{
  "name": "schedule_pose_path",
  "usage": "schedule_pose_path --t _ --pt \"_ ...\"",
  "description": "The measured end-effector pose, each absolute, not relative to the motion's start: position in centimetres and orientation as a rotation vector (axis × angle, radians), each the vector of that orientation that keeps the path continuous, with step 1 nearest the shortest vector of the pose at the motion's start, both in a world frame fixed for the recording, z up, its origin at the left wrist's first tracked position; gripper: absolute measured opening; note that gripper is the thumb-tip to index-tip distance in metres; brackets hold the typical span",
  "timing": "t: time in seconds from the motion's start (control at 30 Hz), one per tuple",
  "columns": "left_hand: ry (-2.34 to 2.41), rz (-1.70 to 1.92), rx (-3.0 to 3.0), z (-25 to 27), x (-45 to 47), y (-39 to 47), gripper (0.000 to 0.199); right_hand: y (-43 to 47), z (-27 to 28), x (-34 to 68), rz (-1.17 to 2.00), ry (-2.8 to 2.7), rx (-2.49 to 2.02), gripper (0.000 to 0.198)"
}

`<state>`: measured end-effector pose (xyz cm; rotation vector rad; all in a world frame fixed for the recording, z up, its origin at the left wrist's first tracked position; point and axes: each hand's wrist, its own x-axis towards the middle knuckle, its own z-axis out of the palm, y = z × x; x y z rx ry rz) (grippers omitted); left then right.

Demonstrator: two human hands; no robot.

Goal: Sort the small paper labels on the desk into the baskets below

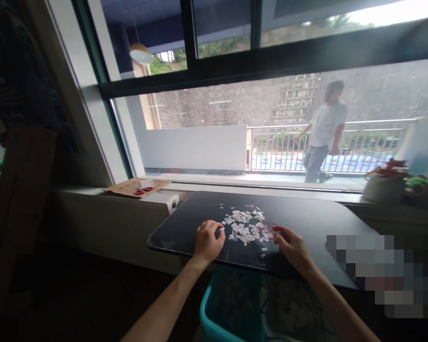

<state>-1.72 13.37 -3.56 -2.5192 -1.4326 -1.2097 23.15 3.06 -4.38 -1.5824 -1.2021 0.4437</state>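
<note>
Many small white paper pieces [248, 232] lie in a loose heap on the dark tabletop [299, 213]. At the heap's left edge, my left hand [209, 240] has its fingers curled, with a small white piece [221, 229] at the thumb and fingertips. My right hand [291, 243] is at the heap's right side, thumb and fingers pinched together. Something pale and see-through with a reddish tint shows beside those fingertips; its kind cannot be made out. A few stray pieces lie nearer the table's front edge.
Below the table's front edge stands a turquoise bin [209, 316]. Red-handled scissors [143, 191] rest on brown cardboard [123, 186] at the sill. A white pot [383, 188] is at the right. Behind the window, a person [326, 126] walks past a railing.
</note>
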Motion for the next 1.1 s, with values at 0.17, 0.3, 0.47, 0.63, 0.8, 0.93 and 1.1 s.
schedule_pose_path --t 0.17,0.3,0.47,0.63,0.8,0.93,1.1 --pt "-1.376 -1.194 -2.530 -3.5 -0.3 12.9 0.011 3.1 -4.6 22.8 0.359 -1.243 -1.580 0.037" --pt "-1.401 -1.080 -2.401 -3.2 -2.8 14.8 0.010 2.5 -4.2 22.8 0.278 -1.282 -1.621 0.031" --pt "-1.426 -0.998 -2.379 -3.4 -4.4 15.4 0.010 1.7 -3.9 23.6 0.223 -1.182 -1.703 0.033" --pt "-1.472 -0.942 -2.438 -3.8 -3.7 14.5 0.011 1.5 -4.2 24.0 0.269 -1.203 -1.655 0.031" --pt "-1.397 -1.068 -2.548 -3.5 -1.6 12.7 0.012 1.7 -4.5 24.1 0.278 -1.172 -1.665 0.031" --pt "-1.095 -1.093 -2.756 -2.9 0.9 10.8 0.019 1.8 -4.6 24.2 0.296 -1.183 -1.670 0.029" --pt "-0.929 -0.834 -2.935 -2.3 2.5 9.7 0.021 2.1 -5.0 24.4 0.309 -1.173 -1.637 0.030"
